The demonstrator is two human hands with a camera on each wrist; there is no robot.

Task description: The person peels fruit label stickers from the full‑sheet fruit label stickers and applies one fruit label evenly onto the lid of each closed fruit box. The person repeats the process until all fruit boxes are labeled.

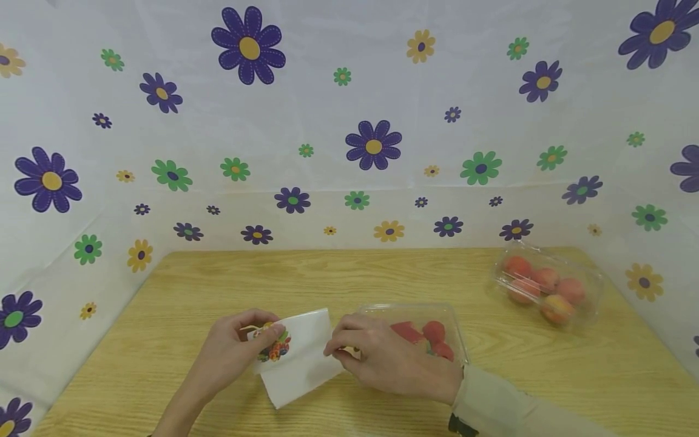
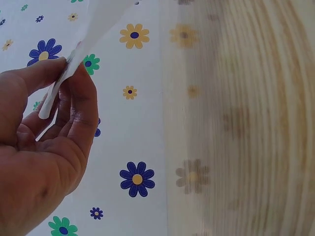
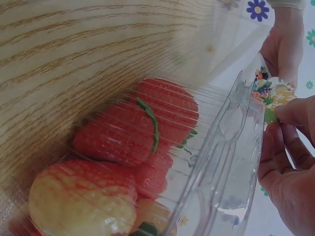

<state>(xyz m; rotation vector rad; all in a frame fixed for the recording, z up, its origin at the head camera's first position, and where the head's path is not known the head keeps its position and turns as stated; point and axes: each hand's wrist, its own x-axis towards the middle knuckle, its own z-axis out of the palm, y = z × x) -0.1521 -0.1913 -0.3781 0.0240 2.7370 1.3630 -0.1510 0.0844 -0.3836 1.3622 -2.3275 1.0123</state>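
My left hand point(image 1: 232, 346) pinches a white paper sheet point(image 1: 303, 370) with a colourful fruit print point(image 1: 275, 349) between thumb and fingers. In the left wrist view the sheet point(image 2: 74, 61) is seen edge-on in the curled fingers. My right hand point(image 1: 384, 358) has its thumb and fingertips pinched at the sheet's right side; how much paper is between them is hard to see. Just behind the right hand stands a clear plastic container point(image 1: 455, 321) holding red strawberries point(image 1: 434, 332). In the right wrist view the strawberries point(image 3: 115, 132) show through the container's ribbed wall.
A second clear container point(image 1: 592, 303) with several orange-red peaches point(image 1: 546, 279) stands at the back right of the wooden table point(image 1: 306, 279). White cloth point(image 1: 306, 109) with printed flowers hangs behind the table and along both sides.
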